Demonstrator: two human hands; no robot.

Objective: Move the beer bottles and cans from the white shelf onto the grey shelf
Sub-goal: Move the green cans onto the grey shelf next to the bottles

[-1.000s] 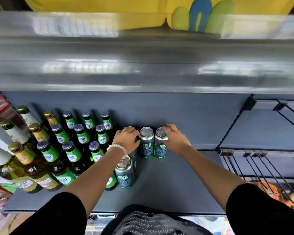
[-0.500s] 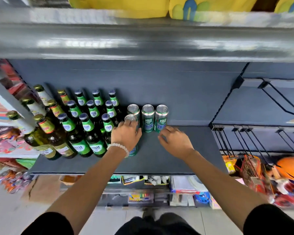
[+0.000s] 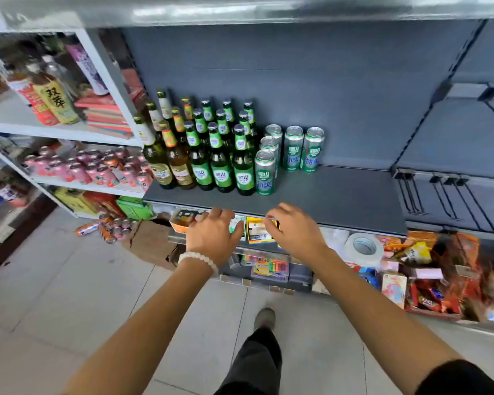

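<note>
Grey shelf [image 3: 340,201]: dark grey board, mid pic, w/ a grey back wall behind it.
Beer bottles [image 3: 208,149]: green & brown glass, standing up in rows on the left part of the grey shelf, packed close.
Beer cans [image 3: 293,151]: five green-silver cans, upright, just right of the bottles. Three go in a line from near to far, two more stand side by side to the right at the back.
Left hand [image 3: 213,233]: held near the front edge of the grey shelf, palm down, fingers bent a little, holding nothing. White bead bracelet [image 3: 198,259] on the wrist.
Right hand [image 3: 294,230]: beside the left hand, also at the shelf's front edge, fingers loose & curved, nothing in it. The two hands are apart, not touching.
White shelf [image 3: 69,132]: far left, w/ pink drink bottles [image 3: 89,168] & red boxes [image 3: 106,115] on it.
Tape roll [image 3: 364,249]: on the lower shelf, right of the hands, among snack packs.
Floor [image 3: 54,280]: pale tiles; one shoe [image 3: 264,317] & a dark trouser leg show at the bottom.
</note>
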